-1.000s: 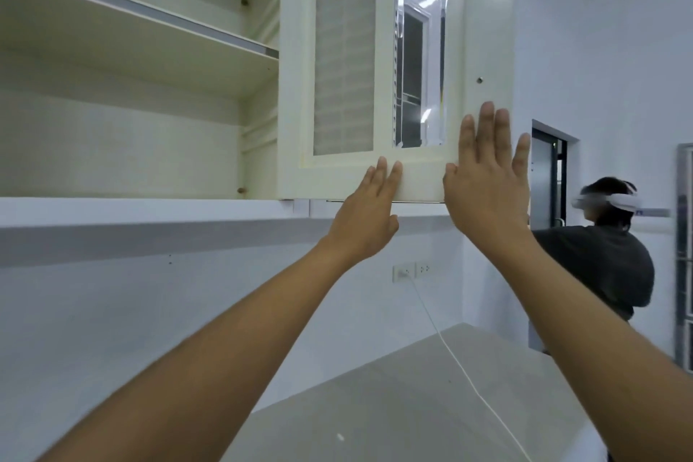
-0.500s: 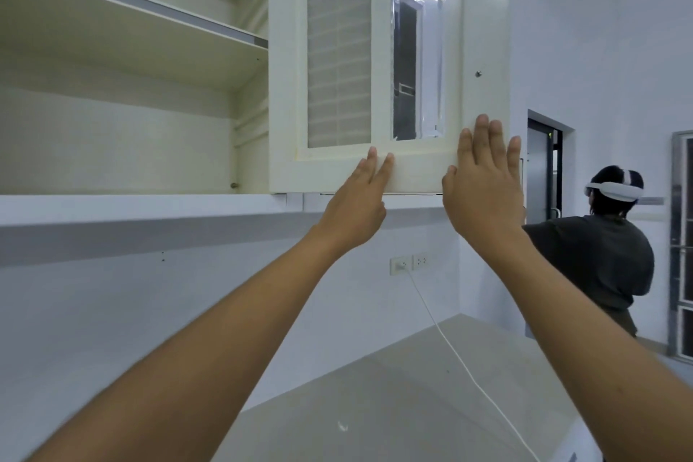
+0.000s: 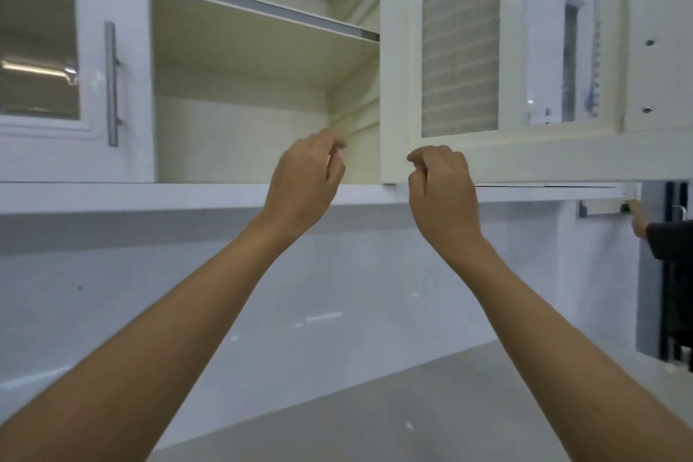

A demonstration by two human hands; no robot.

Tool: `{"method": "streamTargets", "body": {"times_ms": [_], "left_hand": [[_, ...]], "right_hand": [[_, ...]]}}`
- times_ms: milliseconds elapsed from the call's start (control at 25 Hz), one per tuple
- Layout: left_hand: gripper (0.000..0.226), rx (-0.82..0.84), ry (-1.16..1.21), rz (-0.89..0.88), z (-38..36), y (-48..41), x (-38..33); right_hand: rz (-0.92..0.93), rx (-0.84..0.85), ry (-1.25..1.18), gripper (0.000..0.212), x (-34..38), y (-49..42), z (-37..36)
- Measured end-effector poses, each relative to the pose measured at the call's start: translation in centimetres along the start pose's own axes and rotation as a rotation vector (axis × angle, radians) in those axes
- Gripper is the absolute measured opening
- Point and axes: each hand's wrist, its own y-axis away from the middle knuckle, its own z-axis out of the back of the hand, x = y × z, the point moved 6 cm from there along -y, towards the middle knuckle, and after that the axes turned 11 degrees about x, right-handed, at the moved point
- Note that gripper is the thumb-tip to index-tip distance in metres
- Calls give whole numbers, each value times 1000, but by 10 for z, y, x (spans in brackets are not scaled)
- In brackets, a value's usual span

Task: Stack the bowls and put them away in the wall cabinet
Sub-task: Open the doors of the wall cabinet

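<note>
The wall cabinet stands open in front of me, cream inside, with nothing on its lower level or on its shelf. Its glass-panelled door is swung out to the right. No bowls are in view. My left hand is raised in front of the cabinet's bottom edge with its fingers curled in, holding nothing. My right hand hangs just in front of the door's lower left corner, fingers also curled, holding nothing. Whether it touches the door I cannot tell.
A closed glass door with a metal bar handle is at the left. The grey countertop runs below, against a white tiled wall. Another person's hand and dark sleeve show at the far right by a dark doorway.
Both hands have left the door's bottom rail, where they lay flat, and curled their fingers. The view has turned left, so more of the cabinet's inside and the left door now show.
</note>
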Motion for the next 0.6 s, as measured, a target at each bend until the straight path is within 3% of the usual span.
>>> {"method": "streamTargets", "body": {"times_ms": [160, 320, 520, 600], "left_hand": [[23, -133, -119, 9, 75, 28, 65], [39, -190, -248, 88, 136, 52, 129], [68, -11, -423, 243, 171, 69, 206], [71, 85, -494, 280, 173, 74, 232]], "right_hand": [[41, 78, -269, 27, 77, -11, -75], [37, 176, -536, 25, 154, -23, -141], [-94, 434, -697, 37, 214, -32, -212], [-119, 513, -653, 40, 231, -34, -231]]}}
